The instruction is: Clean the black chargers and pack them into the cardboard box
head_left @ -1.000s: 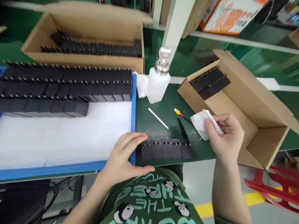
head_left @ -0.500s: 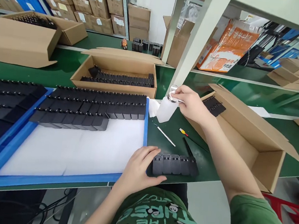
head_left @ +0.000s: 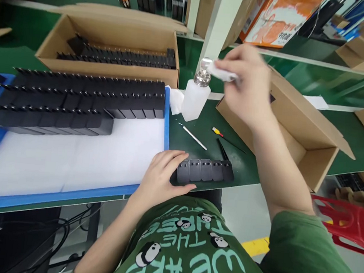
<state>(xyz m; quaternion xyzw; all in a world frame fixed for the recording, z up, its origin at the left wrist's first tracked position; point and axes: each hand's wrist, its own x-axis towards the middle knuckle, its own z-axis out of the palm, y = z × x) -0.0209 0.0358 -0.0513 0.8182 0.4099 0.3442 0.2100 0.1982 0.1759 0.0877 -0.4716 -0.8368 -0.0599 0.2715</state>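
Note:
My right hand (head_left: 247,87) holds a folded white wipe (head_left: 222,74) just right of the metal pump top of a white dispenser bottle (head_left: 195,97); the hand is blurred. My left hand (head_left: 161,177) rests on the green bench, fingers curled against the left end of a short row of black adapter-like parts (head_left: 206,171). Whether it grips the end part I cannot tell.
A blue tray (head_left: 167,122) with white foam holds several rows of black parts. Open cardboard boxes (head_left: 115,31) (head_left: 302,122) with more parts stand behind and right. A thin metal rod (head_left: 194,137), black tweezers (head_left: 222,149) and a small yellow-red tool (head_left: 216,133) lie on the bench. A red stool (head_left: 347,221) stands lower right.
My right hand lifted the wipe from the bench up to the bottle's pump top, and now holds it just beside the top. My left hand stayed at the row of parts.

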